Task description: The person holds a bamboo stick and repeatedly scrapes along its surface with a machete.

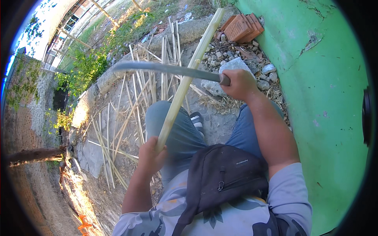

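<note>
My left hand (151,157) is closed around the lower end of a long pale bamboo strip (178,98), which slants up and away to the right. In my right hand (241,84) is the handle of a machete (169,69) with a long, slightly curved blade. The blade lies crosswise at the strip's upper half, its tip pointing left and a little blurred. From this view I cannot tell how deep the edge sits in the strip. Several split bamboo strips (138,98) are scattered on the ground to the left, beyond my knee.
A green wall (327,118) rises close on my right. Ahead lie a grey stone block (237,67), rubble and stacked terracotta tiles (242,28). A low concrete edge (106,76) and green plants (84,67) are at left. A black bag (226,173) rests on my lap.
</note>
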